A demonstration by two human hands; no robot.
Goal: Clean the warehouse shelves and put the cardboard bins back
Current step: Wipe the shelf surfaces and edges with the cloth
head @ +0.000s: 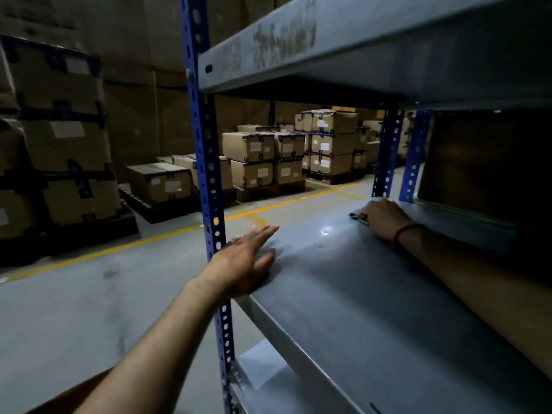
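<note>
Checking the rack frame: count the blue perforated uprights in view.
3: one upright beside the left hand, two at the back, and, beyond the right hand. Others may be hidden.

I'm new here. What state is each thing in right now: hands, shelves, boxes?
Left hand: open, flat on the shelf's near corner.
Right hand: closed on a small dark cloth-like item, far edge.
Middle shelf: bare, with a few dark marks.
Upper shelf: front edge smudged.
Cardboard bin: on the shelf, right.
Boxes: stacked on pallets.
</note>
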